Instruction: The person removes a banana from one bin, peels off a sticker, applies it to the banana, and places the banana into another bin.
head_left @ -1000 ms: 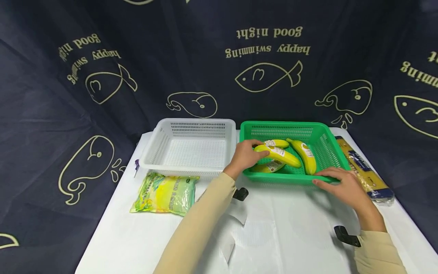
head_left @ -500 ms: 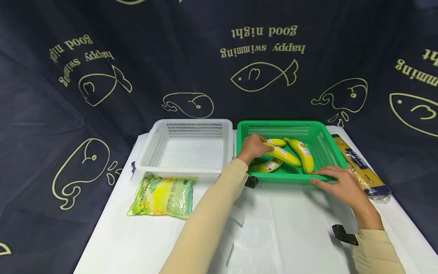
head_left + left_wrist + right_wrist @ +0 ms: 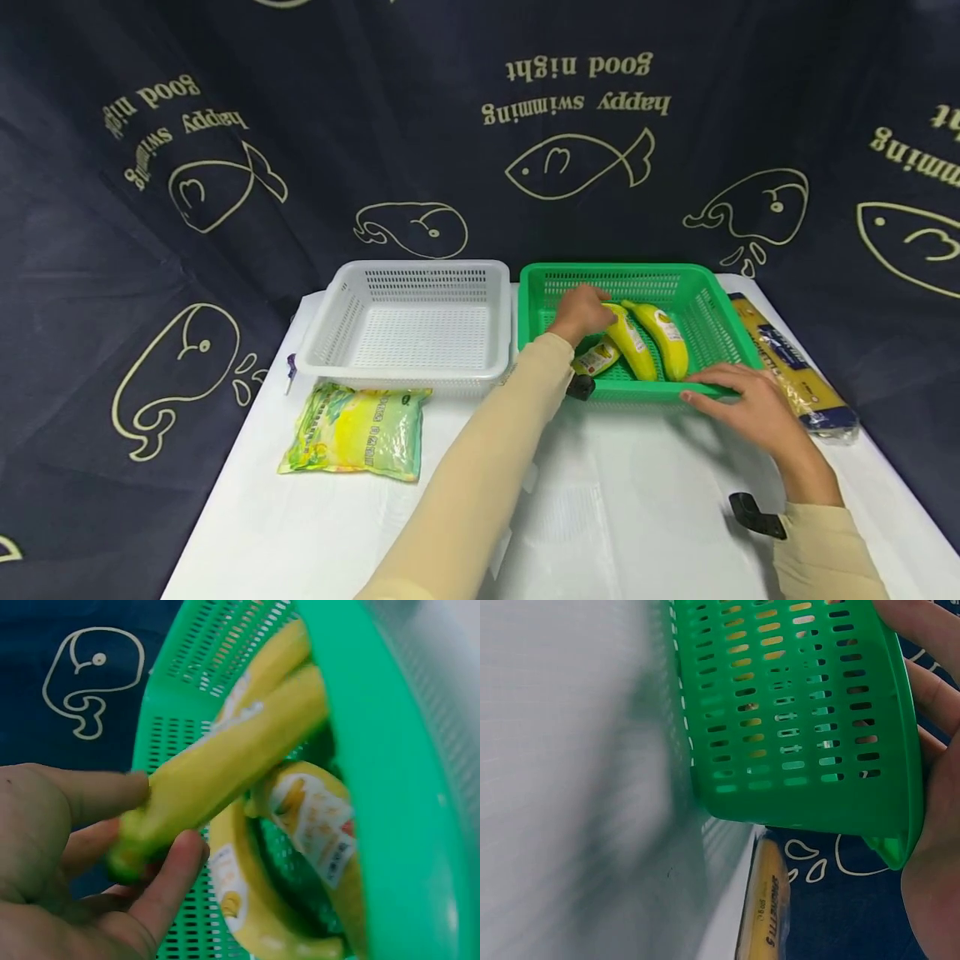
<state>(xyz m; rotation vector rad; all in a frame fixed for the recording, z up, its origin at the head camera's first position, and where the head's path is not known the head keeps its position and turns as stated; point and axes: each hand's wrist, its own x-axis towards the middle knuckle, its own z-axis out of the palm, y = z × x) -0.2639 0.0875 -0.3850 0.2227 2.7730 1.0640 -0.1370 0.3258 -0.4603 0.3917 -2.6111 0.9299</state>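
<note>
My left hand (image 3: 585,315) reaches into the green basket (image 3: 630,388) and holds a yellow banana (image 3: 632,343) by its greenish end. In the left wrist view the thumb and fingers close around that end, and the banana (image 3: 232,761) slants across the others. A labelled banana (image 3: 663,337) lies on its right, and another banana (image 3: 597,358) on its left; a further banana (image 3: 240,900) shows beneath in the left wrist view. At the basket's front right corner my right hand (image 3: 750,408) grips the rim, thumb outside and fingers over the edge.
A white basket (image 3: 405,372) stands left of the green one. In front of it lies a yellow-green plastic bag (image 3: 356,431). A spaghetti packet (image 3: 798,367) lies along the right table edge. Dark printed cloth (image 3: 420,125) hangs behind the table.
My left hand has moved right and farther back with the held banana, which has swung from slanting crosswise to pointing more toward the front. The right hand stays on the rim.
</note>
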